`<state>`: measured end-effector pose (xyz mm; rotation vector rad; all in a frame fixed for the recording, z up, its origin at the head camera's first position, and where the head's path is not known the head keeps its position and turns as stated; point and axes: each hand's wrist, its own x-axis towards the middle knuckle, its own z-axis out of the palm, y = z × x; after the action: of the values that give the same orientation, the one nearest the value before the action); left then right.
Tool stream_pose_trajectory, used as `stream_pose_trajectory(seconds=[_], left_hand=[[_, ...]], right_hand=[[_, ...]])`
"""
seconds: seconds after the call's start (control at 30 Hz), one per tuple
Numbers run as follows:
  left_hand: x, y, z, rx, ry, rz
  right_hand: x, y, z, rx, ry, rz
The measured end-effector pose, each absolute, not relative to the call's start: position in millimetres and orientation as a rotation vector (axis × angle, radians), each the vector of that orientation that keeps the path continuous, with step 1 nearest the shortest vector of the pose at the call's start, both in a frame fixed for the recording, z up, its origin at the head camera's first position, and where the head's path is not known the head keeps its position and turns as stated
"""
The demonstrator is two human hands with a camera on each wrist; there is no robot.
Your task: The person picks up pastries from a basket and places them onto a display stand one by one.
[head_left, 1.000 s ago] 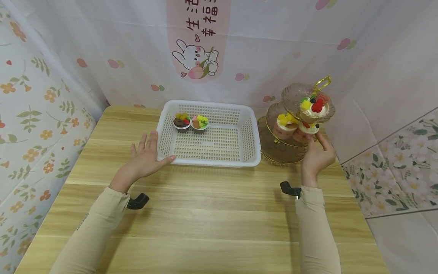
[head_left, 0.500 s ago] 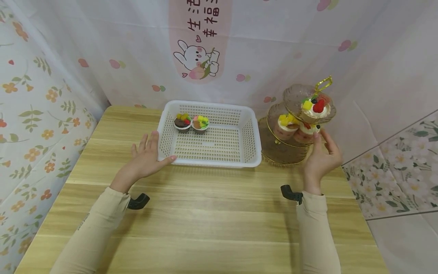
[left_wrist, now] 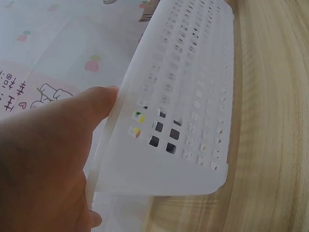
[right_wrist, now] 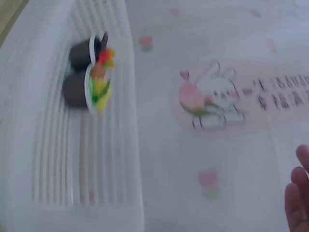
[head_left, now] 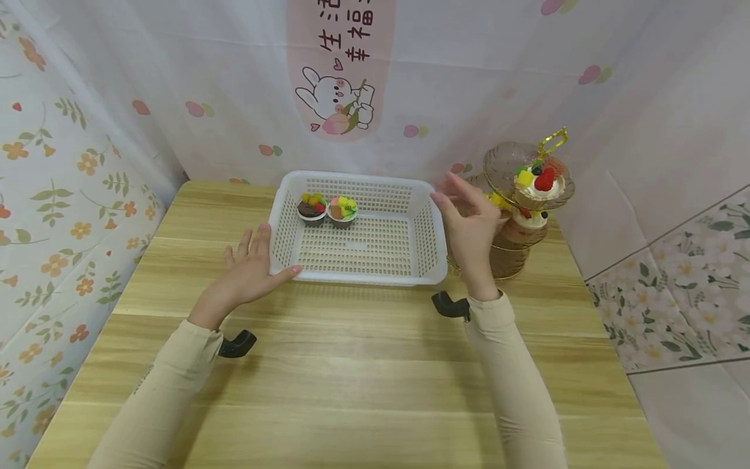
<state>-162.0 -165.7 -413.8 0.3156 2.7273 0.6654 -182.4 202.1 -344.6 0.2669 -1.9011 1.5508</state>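
A white plastic basket (head_left: 381, 280) stands on the table. Two dark cups of fruit-topped dessert, one with brown filling (head_left: 312, 212) and one with colourful topping (head_left: 342, 212), sit inside at its back left. My left hand (head_left: 246, 270) touches the basket's left front corner with spread fingers, its thumb (left_wrist: 104, 99) over the rim. Above the basket's right edge my right hand (head_left: 471, 228) holds nothing that I can see; its fingers are slightly bent and blurred. Just right of that hand is a tiered gold-rimmed stand (head_left: 508, 156), partly hidden by it.
On the stand's top tier sits a cream tart with a strawberry (head_left: 541, 182). Below it are dessert cups, one with cream on top (head_left: 529, 221) and another mostly behind my right hand. Printed curtains (head_left: 234, 78) hang behind the wooden table (head_left: 351, 378).
My right hand has left the cup on the stand's middle tier and moved left to the basket's right edge. My left hand and the basket have stayed put.
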Motion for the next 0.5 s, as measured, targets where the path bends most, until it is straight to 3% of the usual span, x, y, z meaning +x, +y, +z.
stream_pose_trajectory(seconds=[0.23, 0.5], left_hand=[[-162.4, -166.0, -414.2, 0.317, 2.736, 0.658], [-161.2, -164.5, -413.1, 0.312, 2.732, 0.662]], right_hand=[[-230.7, 159.8, -346.1, 0.198, -2.152, 1.648], [-276.6, 127.1, -392.0, 0.055, -2.306, 1.77]])
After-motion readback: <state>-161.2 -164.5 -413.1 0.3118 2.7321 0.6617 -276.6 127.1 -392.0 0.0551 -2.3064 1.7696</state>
